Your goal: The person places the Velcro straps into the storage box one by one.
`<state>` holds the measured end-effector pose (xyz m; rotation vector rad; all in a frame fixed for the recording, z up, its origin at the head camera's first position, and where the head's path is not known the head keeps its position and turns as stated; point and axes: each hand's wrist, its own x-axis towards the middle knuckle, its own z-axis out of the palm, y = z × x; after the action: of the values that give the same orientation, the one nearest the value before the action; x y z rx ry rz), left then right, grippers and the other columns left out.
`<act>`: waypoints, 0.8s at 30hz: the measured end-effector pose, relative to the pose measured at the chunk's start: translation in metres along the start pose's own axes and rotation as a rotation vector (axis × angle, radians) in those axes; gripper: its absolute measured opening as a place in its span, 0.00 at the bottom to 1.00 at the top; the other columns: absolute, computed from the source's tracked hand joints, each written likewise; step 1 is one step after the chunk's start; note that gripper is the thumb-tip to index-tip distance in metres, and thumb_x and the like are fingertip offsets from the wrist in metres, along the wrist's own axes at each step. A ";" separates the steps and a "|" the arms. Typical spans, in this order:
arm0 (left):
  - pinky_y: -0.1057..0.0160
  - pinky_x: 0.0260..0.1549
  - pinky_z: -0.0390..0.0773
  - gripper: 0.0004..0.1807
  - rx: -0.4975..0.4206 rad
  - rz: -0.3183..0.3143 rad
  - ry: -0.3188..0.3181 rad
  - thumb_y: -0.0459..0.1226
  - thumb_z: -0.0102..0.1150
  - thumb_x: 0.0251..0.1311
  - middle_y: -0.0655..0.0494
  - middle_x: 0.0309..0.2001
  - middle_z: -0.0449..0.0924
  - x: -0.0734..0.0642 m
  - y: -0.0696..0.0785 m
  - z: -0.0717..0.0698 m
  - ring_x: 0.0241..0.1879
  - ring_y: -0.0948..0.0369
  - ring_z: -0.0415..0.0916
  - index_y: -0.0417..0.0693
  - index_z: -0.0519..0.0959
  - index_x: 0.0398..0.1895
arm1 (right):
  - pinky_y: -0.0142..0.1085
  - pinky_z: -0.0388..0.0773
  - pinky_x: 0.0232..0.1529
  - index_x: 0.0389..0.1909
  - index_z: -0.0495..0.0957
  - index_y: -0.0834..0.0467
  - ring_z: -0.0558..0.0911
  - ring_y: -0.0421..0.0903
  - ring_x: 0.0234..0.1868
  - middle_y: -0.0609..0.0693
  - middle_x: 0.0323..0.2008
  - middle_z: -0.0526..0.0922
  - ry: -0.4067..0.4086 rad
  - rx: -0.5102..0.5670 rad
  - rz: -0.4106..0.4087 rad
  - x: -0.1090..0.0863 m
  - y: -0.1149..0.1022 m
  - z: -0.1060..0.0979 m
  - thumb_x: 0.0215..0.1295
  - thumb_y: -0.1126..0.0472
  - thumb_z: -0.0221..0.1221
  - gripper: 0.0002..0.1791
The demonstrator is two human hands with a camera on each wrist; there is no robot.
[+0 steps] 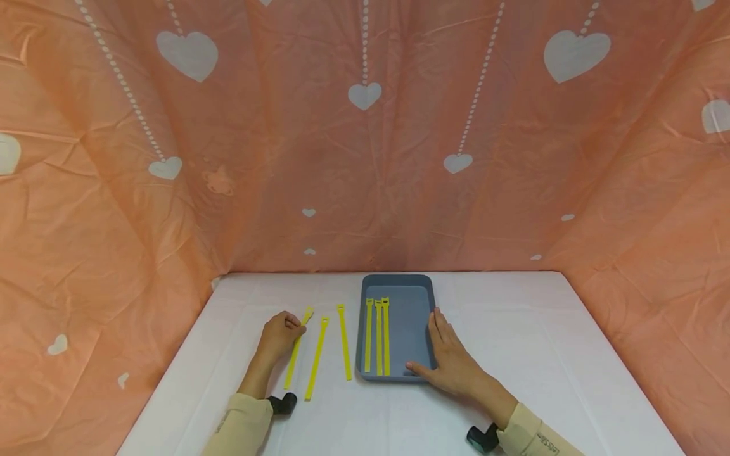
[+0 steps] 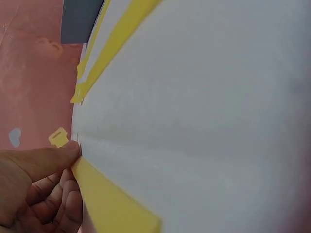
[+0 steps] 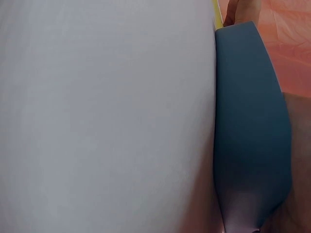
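My left hand (image 1: 281, 334) pinches a yellow hook-and-loop cable tie (image 1: 292, 364) near its slotted head, thumb on top in the left wrist view. Two more yellow ties lie on the white table to its right, a slanted one (image 1: 316, 361) and one nearer the tray (image 1: 345, 342). Inside the grey-blue tray (image 1: 412, 329), three yellow ties (image 1: 386, 342) lie side by side along the left, slotted heads at the far end. My right hand (image 1: 456, 366) rests against the tray's right side, fingers extended, its thumb over the near right corner. The tray's outer wall (image 3: 250, 121) fills much of the right wrist view.
The white table (image 1: 513, 329) runs back to an orange curtain (image 1: 399, 209) with white hearts, which also encloses the left and right sides. A black device sits at each wrist, one on the left (image 1: 283, 404) and one on the right (image 1: 482, 438).
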<state>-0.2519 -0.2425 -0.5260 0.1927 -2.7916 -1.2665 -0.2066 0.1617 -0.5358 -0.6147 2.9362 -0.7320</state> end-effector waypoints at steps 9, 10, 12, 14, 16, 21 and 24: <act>0.63 0.36 0.79 0.09 -0.059 -0.020 0.002 0.33 0.70 0.66 0.46 0.36 0.85 0.002 -0.008 -0.005 0.35 0.57 0.82 0.35 0.82 0.42 | 0.58 0.46 0.84 0.84 0.38 0.73 0.40 0.64 0.86 0.69 0.85 0.34 0.009 -0.006 -0.012 0.000 0.000 -0.001 0.70 0.26 0.60 0.68; 0.63 0.35 0.79 0.09 -0.071 -0.027 -0.002 0.33 0.70 0.66 0.47 0.36 0.85 0.002 -0.008 -0.005 0.35 0.58 0.82 0.35 0.82 0.43 | 0.58 0.45 0.84 0.84 0.38 0.73 0.40 0.64 0.87 0.69 0.86 0.34 0.008 -0.004 -0.010 -0.001 0.000 -0.001 0.70 0.26 0.60 0.68; 0.64 0.34 0.79 0.10 -0.091 -0.035 -0.011 0.32 0.70 0.66 0.46 0.37 0.86 0.002 -0.008 -0.007 0.34 0.59 0.82 0.34 0.82 0.44 | 0.58 0.45 0.84 0.84 0.38 0.73 0.39 0.64 0.87 0.69 0.86 0.34 0.005 0.000 -0.008 -0.001 0.000 0.000 0.71 0.27 0.60 0.68; 0.64 0.32 0.80 0.11 -0.109 -0.040 -0.020 0.32 0.69 0.67 0.45 0.37 0.86 0.001 -0.008 -0.008 0.34 0.59 0.82 0.33 0.81 0.45 | 0.58 0.45 0.84 0.84 0.37 0.72 0.39 0.63 0.87 0.68 0.86 0.33 0.005 0.001 -0.007 -0.001 0.000 0.000 0.71 0.27 0.60 0.68; 0.64 0.32 0.80 0.11 -0.111 -0.044 -0.020 0.32 0.69 0.68 0.45 0.38 0.86 -0.001 -0.007 -0.010 0.34 0.58 0.82 0.32 0.82 0.46 | 0.58 0.45 0.84 0.84 0.38 0.72 0.39 0.63 0.87 0.68 0.86 0.33 0.006 0.001 -0.008 -0.001 0.000 0.000 0.71 0.26 0.60 0.68; 0.66 0.35 0.79 0.11 -0.098 -0.034 0.000 0.33 0.69 0.69 0.44 0.40 0.88 -0.001 -0.003 -0.014 0.39 0.56 0.84 0.33 0.84 0.47 | 0.58 0.46 0.84 0.84 0.39 0.73 0.40 0.64 0.87 0.69 0.85 0.34 0.014 -0.004 -0.015 -0.001 0.000 0.000 0.70 0.26 0.60 0.68; 0.66 0.34 0.80 0.11 -0.122 -0.025 0.004 0.33 0.69 0.69 0.44 0.40 0.88 -0.001 0.000 -0.016 0.38 0.57 0.85 0.33 0.85 0.48 | 0.58 0.47 0.84 0.84 0.39 0.73 0.40 0.64 0.86 0.69 0.85 0.34 0.010 -0.004 -0.013 -0.001 0.000 0.000 0.70 0.26 0.60 0.68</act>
<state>-0.2490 -0.2546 -0.5151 0.2228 -2.7058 -1.4350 -0.2060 0.1624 -0.5358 -0.6326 2.9464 -0.7333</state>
